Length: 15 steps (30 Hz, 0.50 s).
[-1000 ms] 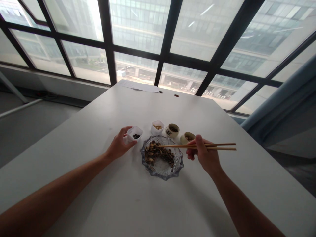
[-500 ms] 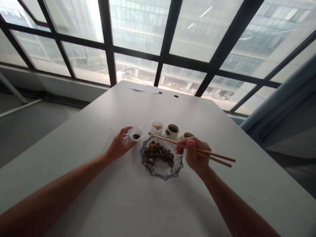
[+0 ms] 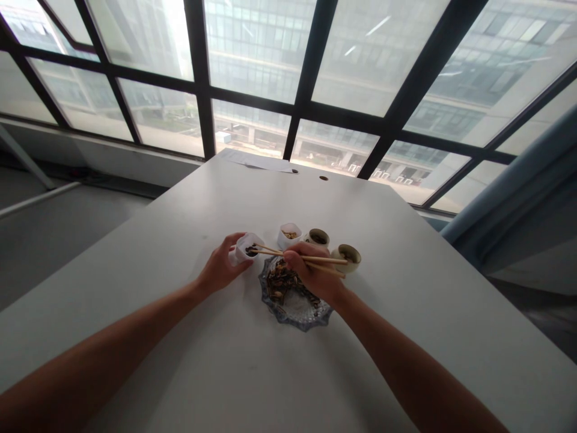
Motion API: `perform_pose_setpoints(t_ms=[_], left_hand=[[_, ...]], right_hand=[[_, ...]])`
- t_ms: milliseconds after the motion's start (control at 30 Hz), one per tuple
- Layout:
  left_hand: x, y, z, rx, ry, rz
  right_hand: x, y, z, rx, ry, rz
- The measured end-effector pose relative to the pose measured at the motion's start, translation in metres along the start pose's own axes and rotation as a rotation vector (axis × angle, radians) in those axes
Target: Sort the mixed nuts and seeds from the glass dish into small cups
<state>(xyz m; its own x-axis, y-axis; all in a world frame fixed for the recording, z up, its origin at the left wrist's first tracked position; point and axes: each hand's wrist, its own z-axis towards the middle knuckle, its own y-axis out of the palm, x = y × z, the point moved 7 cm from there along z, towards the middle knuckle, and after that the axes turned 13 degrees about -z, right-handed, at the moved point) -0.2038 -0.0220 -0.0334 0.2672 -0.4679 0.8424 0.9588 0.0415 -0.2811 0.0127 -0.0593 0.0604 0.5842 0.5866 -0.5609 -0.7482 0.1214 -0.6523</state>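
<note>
My left hand (image 3: 220,267) curls round the white cup (image 3: 246,240), thumb along its near side and fingers behind it; I can't tell whether the cup rests on the table (image 3: 225,355) or is lifted slightly. Dark seeds (image 3: 250,251) lie inside it. My right hand (image 3: 315,267) pinches a pair of chopsticks (image 3: 336,261), thumb on top, with the thin ends pointing left into that cup, down at the seeds. They are too small for me to tell whether the tips grip one.

Below my right hand, and to the right of my left, sits the glass bowl (image 3: 295,307), a brown heap (image 3: 280,279) along its left and far side; my hand covers part of its far right edge. Just beyond my right hand stand the pale cup (image 3: 284,242), with yellowish bits (image 3: 290,235), and the near jar (image 3: 318,232). The far-right jar (image 3: 354,260) is just right of that hand, behind the chopsticks' thick ends.
</note>
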Motion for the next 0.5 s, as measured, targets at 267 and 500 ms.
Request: perform_pose_setpoints(t_ms=[267,500], left_hand=[[0.000,0.000,0.000,0.006,-0.017,0.029],[-0.001,-0.001,0.001,0.017,-0.021,0.026]], right_hand=[[0.036,-0.036,-0.022,0.176,0.262,0.233],[0.022,-0.011,-0.007,0.171,0.190,0.273]])
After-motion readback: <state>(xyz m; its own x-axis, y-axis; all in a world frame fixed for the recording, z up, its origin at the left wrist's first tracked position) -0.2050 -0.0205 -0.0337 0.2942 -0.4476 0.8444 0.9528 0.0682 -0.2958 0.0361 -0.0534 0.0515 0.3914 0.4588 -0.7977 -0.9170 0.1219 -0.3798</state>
